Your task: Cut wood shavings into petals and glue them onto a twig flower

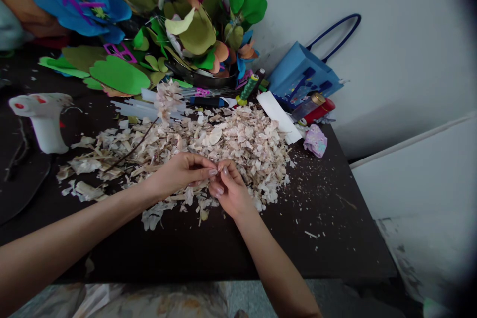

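My left hand (184, 171) and my right hand (229, 190) meet fingertip to fingertip over the near edge of a heap of pale dried flakes and husks (223, 144) on a dark table (328, 208). Both hands are closed in a pinch on a small piece between them, too small to name. A thin brown twig (128, 154) topped with a cluster of pale petals (168, 98) lies across the heap, left of my left hand.
A white glue gun (42, 119) stands at the left, with clear glue sticks (137, 107) behind the heap. Foam leaves and flowers (149, 25) fill the back. A blue bag (303, 72), thread spool (249, 87), tubes (313, 107) and crumpled paper (315, 140) lie at the back right.
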Tool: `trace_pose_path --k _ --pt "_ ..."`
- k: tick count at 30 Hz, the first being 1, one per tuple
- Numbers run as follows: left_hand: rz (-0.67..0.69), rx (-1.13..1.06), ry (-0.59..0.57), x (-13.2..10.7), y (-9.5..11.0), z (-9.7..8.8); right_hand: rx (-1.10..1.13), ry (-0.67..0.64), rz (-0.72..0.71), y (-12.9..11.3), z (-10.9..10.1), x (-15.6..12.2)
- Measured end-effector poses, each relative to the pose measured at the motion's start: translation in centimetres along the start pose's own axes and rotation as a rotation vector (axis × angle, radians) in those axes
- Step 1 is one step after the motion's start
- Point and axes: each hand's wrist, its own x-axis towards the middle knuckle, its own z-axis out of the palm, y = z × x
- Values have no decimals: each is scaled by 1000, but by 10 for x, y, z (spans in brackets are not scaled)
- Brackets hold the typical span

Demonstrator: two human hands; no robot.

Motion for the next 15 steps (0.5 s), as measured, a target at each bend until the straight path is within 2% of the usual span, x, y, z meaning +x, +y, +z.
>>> trace_pose_path --k 12,15 --pt "-20 13 24 0 -2 1 47 -2 7 1 1 -1" --pt "10 11 28 0 -2 1 13 16 -34 -1 1 -1"
